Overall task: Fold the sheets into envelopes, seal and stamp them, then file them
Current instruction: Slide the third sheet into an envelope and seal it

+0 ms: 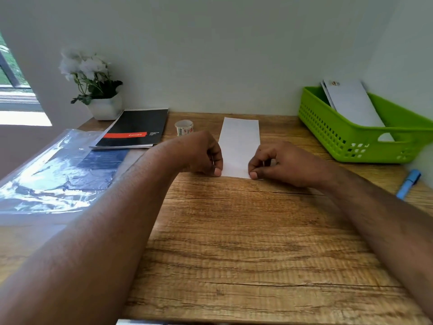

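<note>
Folded sheet (239,146) flat on wooden surface (234,242), near edge pinched by both hands.
L hand (201,154) pinches near-left corner w/ curled fingers; R hand (278,164) pinches near-right corner, thumb + forefinger on the edge. Sheet is a long narrow white strip running away from the person, mid-surface. Tape roll (184,127) just left of it, beside black notebook (136,129). Green basket (365,127) far right holds finished envelopes (351,102) leaning inside. Blue pen (408,184) at right edge. Plastic sleeve (58,170) at left, flower pot (105,106) at back-left.
</note>
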